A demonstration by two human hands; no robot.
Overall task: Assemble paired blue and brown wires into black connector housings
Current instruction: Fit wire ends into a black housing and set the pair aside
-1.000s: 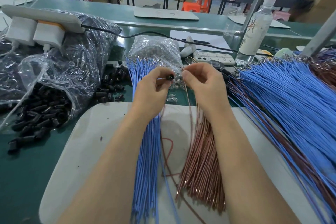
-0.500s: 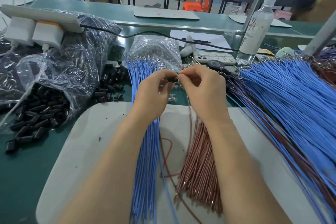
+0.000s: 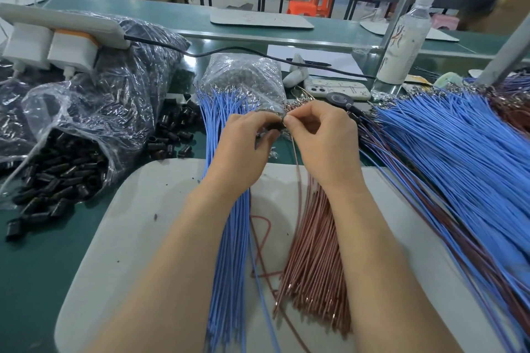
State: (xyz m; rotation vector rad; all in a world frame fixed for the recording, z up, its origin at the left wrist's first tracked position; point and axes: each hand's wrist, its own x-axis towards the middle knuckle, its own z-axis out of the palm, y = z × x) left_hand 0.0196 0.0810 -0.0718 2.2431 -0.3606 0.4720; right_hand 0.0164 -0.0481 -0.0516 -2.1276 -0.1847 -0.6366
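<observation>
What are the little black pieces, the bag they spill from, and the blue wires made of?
Black pieces: likely moulded plastic, with a dull sheen and uniform tube shapes. Bag: thin clear plastic film, crinkled and glossy. Blue wires: probably a matte plastic or rubber coat; silvery tips suggest metal ends.

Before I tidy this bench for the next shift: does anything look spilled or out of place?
Yes. Black housings lie loose on the green table, outside the plastic bag. One stray brown wire loops across the white mat between the blue wire bundle and brown wire bundle, not lying straight.
</observation>
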